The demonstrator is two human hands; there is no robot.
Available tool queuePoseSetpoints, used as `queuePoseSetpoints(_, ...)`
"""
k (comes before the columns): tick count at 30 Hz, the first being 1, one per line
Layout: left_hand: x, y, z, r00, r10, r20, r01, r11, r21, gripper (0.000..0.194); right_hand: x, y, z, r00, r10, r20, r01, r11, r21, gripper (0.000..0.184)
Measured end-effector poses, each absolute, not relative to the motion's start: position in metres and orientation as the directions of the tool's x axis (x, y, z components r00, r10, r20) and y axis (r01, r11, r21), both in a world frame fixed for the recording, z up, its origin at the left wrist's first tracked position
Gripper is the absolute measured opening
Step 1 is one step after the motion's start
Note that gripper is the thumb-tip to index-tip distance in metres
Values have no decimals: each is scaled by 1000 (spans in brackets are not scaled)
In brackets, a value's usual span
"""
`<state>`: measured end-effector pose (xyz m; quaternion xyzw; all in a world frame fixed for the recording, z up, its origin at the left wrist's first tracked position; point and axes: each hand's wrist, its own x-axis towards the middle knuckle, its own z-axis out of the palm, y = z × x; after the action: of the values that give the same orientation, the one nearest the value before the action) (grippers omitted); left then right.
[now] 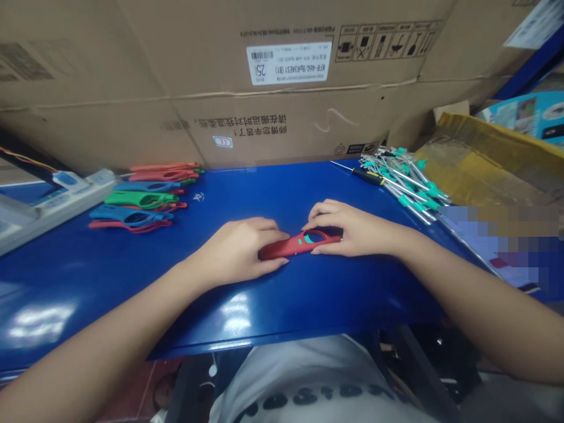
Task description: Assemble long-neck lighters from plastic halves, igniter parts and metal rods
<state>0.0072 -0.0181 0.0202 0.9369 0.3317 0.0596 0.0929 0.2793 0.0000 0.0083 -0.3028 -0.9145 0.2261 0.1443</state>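
Observation:
A long red plastic casing with a teal trigger lies on the blue table between my hands. My left hand is curled over its narrow end, fingers and thumb closed around it. My right hand grips the wider end, fingers arched over the handle opening and thumb pressed along the near side. Both hands rest on the table surface.
A pile of red, blue and green casings lies at the back left. A bundle of metal rods with teal fittings and a screwdriver sit at the back right. Large cardboard boxes wall the far edge. A white device stands far left.

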Motion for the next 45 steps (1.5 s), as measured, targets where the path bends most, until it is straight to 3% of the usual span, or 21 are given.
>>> queuePoseSetpoints(5,7,-19,21,771,636,45,617,-762,198,26,280,0,8,-777,617,125,502,727,-468,36)
queuePoseSetpoints(11,12,-28,13,773,629,84,631,-775,0,21,273,-7,7,-792,600,117,583,799,-147,44)
queuePoseSetpoints(14,14,-28,9,764,635,110,639,-769,2,20,271,-8,6,-817,558,146,554,830,-72,35)
queuePoseSetpoints(17,12,-22,6,743,654,139,646,-756,104,29,271,-7,5,-824,536,186,525,844,-108,25)
queuePoseSetpoints(22,12,-18,5,762,627,165,581,-773,253,33,270,-7,3,-786,566,248,551,824,-134,32)
queuePoseSetpoints(26,13,-18,5,748,639,181,602,-767,221,31,271,-7,6,-756,617,217,599,787,-147,30)
queuePoseSetpoints(31,12,-16,6,719,667,197,641,-745,182,34,278,-4,12,-712,658,246,605,752,-261,27)
queuePoseSetpoints(40,12,-19,7,703,688,182,647,-724,239,39,270,-9,14,-678,725,123,717,689,-104,35)
queuePoseSetpoints(45,12,-20,4,727,666,167,644,-746,168,40,268,-10,14,-749,651,127,610,751,-254,31)
